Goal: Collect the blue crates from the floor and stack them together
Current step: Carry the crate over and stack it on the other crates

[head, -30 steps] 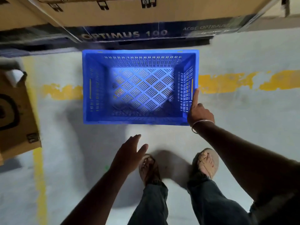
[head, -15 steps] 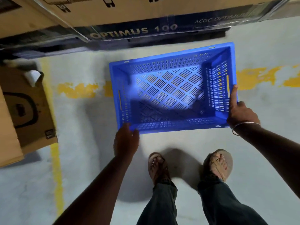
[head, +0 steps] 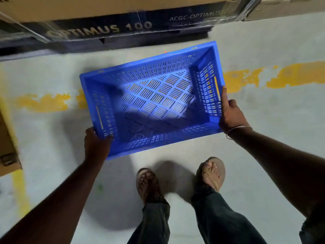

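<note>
Now pickup step: blue crate (head: 154,101) tilted above floor (head: 263,129), just this side of yellow line (head: 274,76). Left hand (head: 96,143) clamps crate's near-left corner; right hand (head: 230,113) grips near-right corner, forefinger along rim. No stack visible. Next, probably: level crate, carry to other crates.

left hand (head: 96,144) fingers — hidden under crate (head: 151,101) | carton (head: 8,147) — cropped left
</note>
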Demonstrator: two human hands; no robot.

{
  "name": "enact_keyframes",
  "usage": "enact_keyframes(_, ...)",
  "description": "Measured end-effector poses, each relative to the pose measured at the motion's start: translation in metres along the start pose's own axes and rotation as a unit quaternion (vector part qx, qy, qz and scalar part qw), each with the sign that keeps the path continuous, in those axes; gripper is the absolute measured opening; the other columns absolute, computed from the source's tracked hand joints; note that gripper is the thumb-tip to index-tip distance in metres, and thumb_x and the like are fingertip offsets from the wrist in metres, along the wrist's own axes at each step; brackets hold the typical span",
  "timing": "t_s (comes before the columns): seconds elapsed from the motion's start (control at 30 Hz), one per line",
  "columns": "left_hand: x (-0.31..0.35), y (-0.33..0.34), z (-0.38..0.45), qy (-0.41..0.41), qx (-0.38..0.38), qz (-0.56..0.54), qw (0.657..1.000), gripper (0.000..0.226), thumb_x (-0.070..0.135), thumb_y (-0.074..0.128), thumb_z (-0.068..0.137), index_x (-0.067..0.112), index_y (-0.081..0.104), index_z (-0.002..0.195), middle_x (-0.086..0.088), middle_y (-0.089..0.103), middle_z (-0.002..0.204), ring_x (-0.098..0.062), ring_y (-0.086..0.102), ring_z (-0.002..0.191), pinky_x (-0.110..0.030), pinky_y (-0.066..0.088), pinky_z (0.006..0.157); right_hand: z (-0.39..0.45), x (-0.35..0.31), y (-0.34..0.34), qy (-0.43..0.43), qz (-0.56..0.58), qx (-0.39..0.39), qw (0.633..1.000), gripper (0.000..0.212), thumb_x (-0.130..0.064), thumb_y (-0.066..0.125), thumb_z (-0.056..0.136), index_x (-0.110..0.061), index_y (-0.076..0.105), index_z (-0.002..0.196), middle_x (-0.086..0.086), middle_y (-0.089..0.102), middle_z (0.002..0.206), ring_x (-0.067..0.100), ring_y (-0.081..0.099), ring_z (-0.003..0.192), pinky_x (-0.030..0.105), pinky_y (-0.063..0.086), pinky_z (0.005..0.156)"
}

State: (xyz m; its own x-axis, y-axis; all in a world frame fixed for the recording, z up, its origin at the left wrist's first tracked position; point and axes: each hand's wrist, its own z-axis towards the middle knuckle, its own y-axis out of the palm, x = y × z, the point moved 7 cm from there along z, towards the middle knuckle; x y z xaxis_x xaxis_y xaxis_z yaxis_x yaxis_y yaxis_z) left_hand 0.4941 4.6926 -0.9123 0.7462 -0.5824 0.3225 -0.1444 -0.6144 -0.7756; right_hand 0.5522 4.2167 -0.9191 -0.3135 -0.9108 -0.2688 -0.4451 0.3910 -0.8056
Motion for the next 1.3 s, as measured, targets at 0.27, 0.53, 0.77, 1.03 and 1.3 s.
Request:
enact_keyframes(0.27, 0.023, -0.034, -0.054, -0.002, 0.117, 0.071, 0.991, 0.028, 0.013, 0.058, 0.084, 0.010, 0.046, 0.109, -0.028, 0.065, 0.105, -0.049, 0.061, 0.097, -0.053, 0.048, 0.083, -0.011, 0.020, -0.041, -0.015, -0.050, -0.001, 0.999, 0.087, -0.009, 0.043, 0.086, -0.033, -0.005, 0.154, 0.024, 0.046, 0.108, 0.046, 0.055, 0.092, 0.048, 0.047, 0.081)
enact_keyframes(0.53, 0.095, -0.093, -0.153, 0.102, 0.103, 0.126, 0.981, 0.028, 0.011, 0.068, 0.078, 0.003, 0.054, 0.101, -0.028, 0.062, 0.097, -0.048, 0.060, 0.093, -0.053, 0.049, 0.079, -0.122, 0.055, -0.135, 0.037, -0.026, -0.031, 0.999, 0.086, -0.009, 0.047, 0.089, -0.023, -0.006, 0.155, 0.029, 0.045, 0.113, 0.048, 0.057, 0.095, 0.045, 0.046, 0.084)
enact_keyframes(0.77, 0.182, -0.200, -0.268, 0.214, 0.077, 0.140, 0.964, 0.027, 0.007, 0.067, 0.076, 0.000, 0.050, 0.096, -0.031, 0.062, 0.089, -0.050, 0.061, 0.085, -0.055, 0.049, 0.071, -0.263, 0.065, -0.285, 0.078, 0.028, 0.011, 0.997, 0.087, -0.005, 0.043, 0.088, -0.028, -0.007, 0.155, 0.025, 0.042, 0.115, 0.045, 0.057, 0.097, 0.043, 0.046, 0.086)
enact_keyframes(1.03, 0.282, -0.293, -0.383, 0.375, 0.037, 0.126, 0.918, 0.062, 0.002, 0.060, 0.080, 0.008, 0.041, 0.138, -0.032, 0.065, 0.098, -0.053, 0.062, 0.084, -0.055, 0.051, 0.069, -0.436, 0.078, -0.419, 0.120, 0.053, 0.131, 0.983, 0.099, 0.002, 0.049, 0.080, -0.026, -0.010, 0.154, 0.023, 0.043, 0.122, 0.044, 0.057, 0.097, 0.041, 0.045, 0.081)
enact_keyframes(1.3, 0.406, -0.294, -0.484, 0.532, -0.016, 0.136, 0.835, 0.072, 0.006, 0.064, 0.086, 0.007, 0.034, 0.152, -0.034, 0.063, 0.113, -0.049, 0.061, 0.098, -0.050, 0.050, 0.080, -0.578, 0.146, -0.459, 0.224, 0.113, 0.240, 0.938, 0.096, -0.008, 0.054, 0.081, -0.027, -0.002, 0.156, 0.021, 0.044, 0.124, 0.042, 0.058, 0.100, 0.041, 0.048, 0.085)
